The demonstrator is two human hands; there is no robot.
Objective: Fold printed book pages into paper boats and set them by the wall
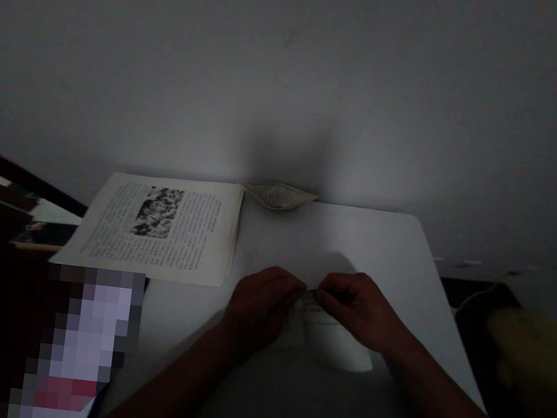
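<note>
Between my two hands is a folded sheet of printed paper (336,340), its top edge pinched and its lower part spread toward me over the white table. My left hand (263,308) is closed, thumb and fingers gripping the paper's upper left part. From the other side my right hand (355,305) pinches the top edge, close to the left fingertips. Part of the sheet is hidden behind the left hand. Against the wall, beyond my hands, stands a folded paper boat (278,197) made from a printed page.
A stack of printed pages (156,225) with a black-and-white picture lies at the table's back left. The white table (380,244) meets a grey wall (294,70). Dark furniture is at the left. A blurry yellowish object (533,359) sits beyond the right edge.
</note>
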